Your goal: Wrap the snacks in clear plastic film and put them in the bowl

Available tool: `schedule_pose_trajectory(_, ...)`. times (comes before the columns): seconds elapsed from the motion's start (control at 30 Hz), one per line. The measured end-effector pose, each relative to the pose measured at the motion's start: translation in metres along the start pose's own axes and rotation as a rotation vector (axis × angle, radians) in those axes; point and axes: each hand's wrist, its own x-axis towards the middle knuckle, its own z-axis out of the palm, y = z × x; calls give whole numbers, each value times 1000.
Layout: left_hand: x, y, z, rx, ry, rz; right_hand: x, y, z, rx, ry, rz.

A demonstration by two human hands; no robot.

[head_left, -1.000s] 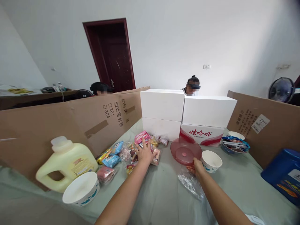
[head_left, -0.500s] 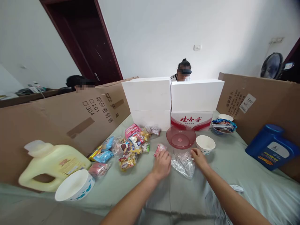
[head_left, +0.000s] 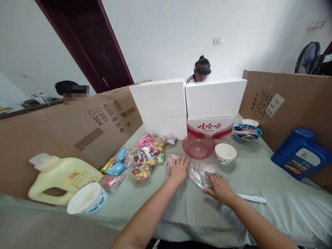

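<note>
My left hand (head_left: 180, 169) rests with fingers spread at the edge of a small clear packet with pink and white print (head_left: 170, 162), partly covering it. My right hand (head_left: 220, 186) is open too, its fingertips touching or just over a crumpled clear plastic bag (head_left: 199, 175) that lies flat on the cloth. Beyond the bag stand a translucent red plate (head_left: 186, 149) and a white paper bowl (head_left: 225, 154) with a blue pattern. To the left is a heap of wrapped snacks (head_left: 147, 154). A white plastic handle (head_left: 255, 198) shows behind my right forearm.
White boxes (head_left: 158, 100) are stacked at the back, cardboard panels (head_left: 290, 103) at the sides. A yellow jug (head_left: 77, 173) and a paper bowl (head_left: 86, 199) stand left, a blue bottle (head_left: 301, 155) right. A bowl of sachets (head_left: 247, 133) sits back right. Two people are beyond.
My right hand has left the bag's far right corner and come nearer, fingers opening over the bag. My left hand's fingers have spread out beside the pink packet. The view has shifted slightly.
</note>
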Motion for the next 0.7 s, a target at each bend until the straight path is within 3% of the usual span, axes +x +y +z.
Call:
schedule_pose_trajectory(0.17,-32,-46,-19,112,-3,-113,-46,-20,14,-144,63,9)
schedule_pose_trajectory(0.3,-45,-39,-28,124,-23,-66,-63,-28,23,-90,147,-19)
schedule_pose_trajectory(0.37,-45,-21,-24,71,-62,86,-61,-26,24,-68,175,-35)
schedule_pose_trajectory(0.47,-48,8,-11,-105,-158,491,-59,-19,27,-60,193,-77)
schedule_pose_trajectory(0.53,-55,21,-5,-176,-198,619,-64,-12,32,-85,207,-72)
schedule_pose_trajectory(0.7,-85,14,-13,-96,-211,298,-93,10,50,-225,360,-19)
